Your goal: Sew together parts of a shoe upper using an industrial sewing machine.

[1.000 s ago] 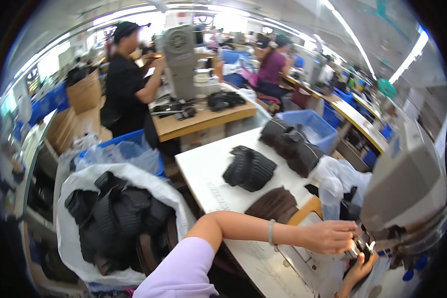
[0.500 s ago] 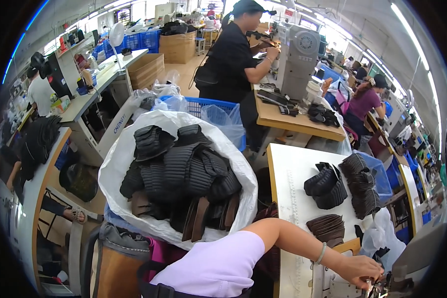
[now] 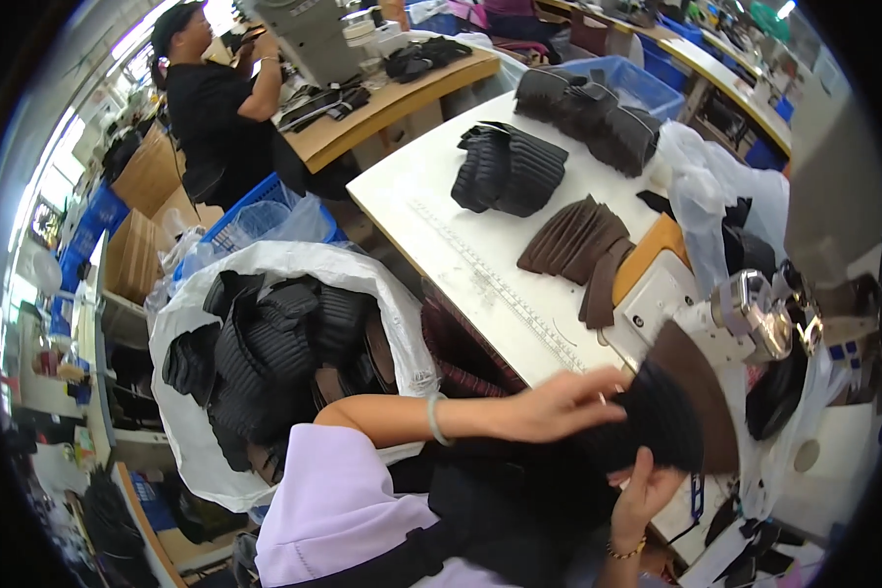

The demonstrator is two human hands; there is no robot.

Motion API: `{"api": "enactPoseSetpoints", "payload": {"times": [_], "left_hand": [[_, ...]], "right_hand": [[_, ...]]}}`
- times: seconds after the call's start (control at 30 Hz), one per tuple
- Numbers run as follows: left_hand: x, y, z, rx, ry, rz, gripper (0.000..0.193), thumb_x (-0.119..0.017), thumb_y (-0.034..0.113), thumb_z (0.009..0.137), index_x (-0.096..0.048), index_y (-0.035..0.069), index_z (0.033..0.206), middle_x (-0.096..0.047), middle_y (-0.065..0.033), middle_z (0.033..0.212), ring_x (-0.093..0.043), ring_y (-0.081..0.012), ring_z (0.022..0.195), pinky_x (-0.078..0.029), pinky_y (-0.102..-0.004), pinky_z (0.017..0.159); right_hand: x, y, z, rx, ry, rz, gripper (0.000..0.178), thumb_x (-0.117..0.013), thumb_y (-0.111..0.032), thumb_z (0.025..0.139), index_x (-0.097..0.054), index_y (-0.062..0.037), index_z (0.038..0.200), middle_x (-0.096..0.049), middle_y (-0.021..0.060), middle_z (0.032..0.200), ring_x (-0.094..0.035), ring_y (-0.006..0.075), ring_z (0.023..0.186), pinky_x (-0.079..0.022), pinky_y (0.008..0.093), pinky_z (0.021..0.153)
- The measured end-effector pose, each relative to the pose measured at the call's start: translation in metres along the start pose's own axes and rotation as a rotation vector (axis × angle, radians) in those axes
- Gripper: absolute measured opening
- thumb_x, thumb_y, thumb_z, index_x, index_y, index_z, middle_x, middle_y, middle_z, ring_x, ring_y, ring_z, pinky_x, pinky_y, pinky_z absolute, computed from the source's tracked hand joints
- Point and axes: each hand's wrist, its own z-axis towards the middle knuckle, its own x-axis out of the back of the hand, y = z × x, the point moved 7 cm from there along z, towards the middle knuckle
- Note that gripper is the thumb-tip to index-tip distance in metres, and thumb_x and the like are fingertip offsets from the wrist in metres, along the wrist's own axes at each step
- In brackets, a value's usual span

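A curved black piece with ribbed rows [image 3: 664, 416], like a hat-brim part, is in front of me beside the sewing machine. A plain brown curved piece [image 3: 708, 392] lies against its outer side. My right hand [image 3: 647, 492] grips the black piece at its lower edge, thumb on top; its other fingers are largely hidden. From the left comes my left hand [image 3: 563, 404], fingers apart, the tips at the near-left edge of the black piece. Whether they touch it is blurred. The machine's shiny metal head [image 3: 753, 316] stands just beyond.
Brown curved pieces [image 3: 578, 245] and black ribbed bundles [image 3: 510, 169] rest on the white table [image 3: 431, 211]. A white sack [image 3: 181, 431] of black pieces stands at left. A clear plastic bag [image 3: 706, 181] hangs by the machine. A co-worker [image 3: 216, 118] stands far left.
My view has swung right and down. My left hand has drawn back from the machine. My right hand and the black and brown curved pieces now show in front of me.
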Motion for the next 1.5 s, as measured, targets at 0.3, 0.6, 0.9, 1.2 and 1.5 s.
{"api": "enactPoseSetpoints", "payload": {"times": [0.3,0.6,0.9,1.2,1.5], "left_hand": [[0.237,0.014,0.075,-0.074,0.809,0.681,0.037,-0.068,0.018,0.085,-0.054,-0.002,0.113,-0.059,-0.0113,0.074,-0.059,-0.0255,0.063,-0.048,-0.0351,0.061],[0.272,-0.016,0.051,0.301,1.118,1.016,0.087,-0.074,0.042,0.075,-0.035,0.004,0.142,-0.058,-0.0269,0.118,-0.06,-0.0357,0.109,-0.047,-0.0398,0.093],[0.292,-0.05,0.049,0.13,1.094,0.64,0.103,-0.076,0.031,0.074,-0.015,-0.003,0.149,-0.067,-0.0159,0.091,-0.068,-0.0216,0.076,-0.052,-0.0298,0.069],[0.245,-0.05,0.014,0.123,0.889,-0.563,0.041,-0.069,0.015,0.082,-0.057,-0.003,0.117,-0.066,-0.0102,0.108,-0.065,-0.0172,0.093,-0.052,-0.0313,0.083],[0.231,-0.025,-0.025,0.084,0.742,-0.299,0.062,-0.074,-0.002,0.07,-0.05,-0.002,0.128,-0.061,-0.0134,0.119,-0.06,-0.0228,0.11,-0.05,-0.0336,0.096]], "right_hand": [[-0.023,-0.022,0.009,0.214,-0.139,-0.208,0.054,-0.054,0.005,0.091,-0.036,0.001,0.141,-0.057,0.0158,0.112,-0.061,0.0113,0.06,-0.051,0.0206,0.052],[-0.067,-0.055,0.048,0.384,-0.455,-0.429,0.042,-0.056,0.004,0.088,-0.051,-0.002,0.13,-0.056,0.0183,0.111,-0.062,0.0279,0.089,-0.053,0.0323,0.075],[-0.242,-0.061,0.24,0.468,-0.21,-0.31,0.054,-0.045,-0.025,0.1,-0.032,0.0093,0.14,-0.04,0.0352,0.132,-0.045,0.0489,0.118,-0.036,0.048,0.104],[-0.308,-0.031,0.221,0.411,-0.111,0.072,0.074,-0.056,-0.025,0.096,-0.015,0.0099,0.147,-0.037,0.0315,0.14,-0.044,0.0386,0.126,-0.035,0.0414,0.107],[-0.278,-0.065,0.187,0.087,-0.601,0.552,0.037,-0.074,-0.019,0.085,-0.061,0.0006,0.114,-0.065,0.0067,0.11,-0.06,0.0137,0.1,-0.045,0.0271,0.092]]}}
